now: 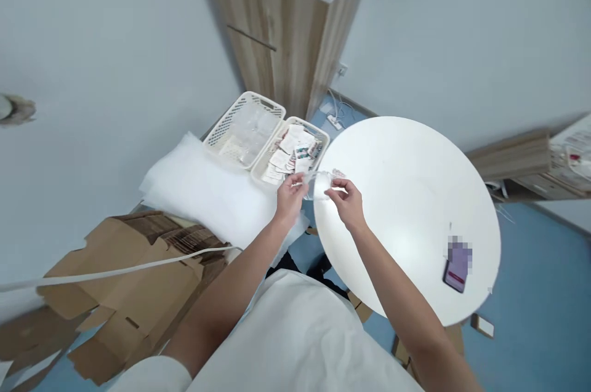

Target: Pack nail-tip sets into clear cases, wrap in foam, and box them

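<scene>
Spanning the space between both hands (290, 198) (349, 204) is clear plastic (317, 186).

Packets (292, 141) in basket (259, 174), left of table (397, 158)

From my head, one wide camera looks forward and steeply down over my white shirt (286, 343), close enough that my fingers (345, 183) sit mid-view, with the round counter (406, 189) rightward and the cabinet (295, 35) cropped above.

Round white table (397, 158), phone (457, 268) on top
</scene>
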Demonstrator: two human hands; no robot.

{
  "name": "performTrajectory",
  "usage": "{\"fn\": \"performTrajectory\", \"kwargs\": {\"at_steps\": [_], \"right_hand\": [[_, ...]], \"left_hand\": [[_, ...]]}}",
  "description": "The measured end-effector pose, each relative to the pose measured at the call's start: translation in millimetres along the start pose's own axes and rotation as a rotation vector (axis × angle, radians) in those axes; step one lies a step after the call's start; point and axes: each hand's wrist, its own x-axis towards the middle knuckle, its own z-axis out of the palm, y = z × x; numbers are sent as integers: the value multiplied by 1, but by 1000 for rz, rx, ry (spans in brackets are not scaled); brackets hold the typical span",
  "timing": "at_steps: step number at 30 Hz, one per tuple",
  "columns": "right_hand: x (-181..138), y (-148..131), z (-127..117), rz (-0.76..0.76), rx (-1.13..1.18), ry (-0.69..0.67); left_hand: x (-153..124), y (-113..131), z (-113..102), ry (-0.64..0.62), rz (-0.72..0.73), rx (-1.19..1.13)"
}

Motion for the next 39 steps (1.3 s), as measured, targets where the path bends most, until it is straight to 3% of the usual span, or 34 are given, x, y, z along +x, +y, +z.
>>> {"fn": "performTrajectory", "kwargs": {"at_steps": [4,8,12,16,23,29,32,35,39], "right_hand": [[-62,21,-91,83,118,66],[-111,46,-161,138,224,124],[-142,69,-210,193,261,202],[-159,86,-243,216,309,261],[-171,100,-268,250,394,204],[-172,102,-264,235,351,150],[-175,98,-263,166,167,145],[-179,89,-266,-36,-190,136],[-178,76,-266,-270,-578,-32]], "left_hand": [[-61,-30,51,-286,-46,117],[-107,-61,100,-436,-93,202],[-140,-87,140,-490,-186,226],[-164,-97,161,-556,-264,316],[-178,-90,170,-896,85,771],[-176,-94,173,-924,166,814],[-173,-96,169,-889,133,773],[-168,-94,163,-880,98,737],[-161,-91,157,-928,116,711]]}}
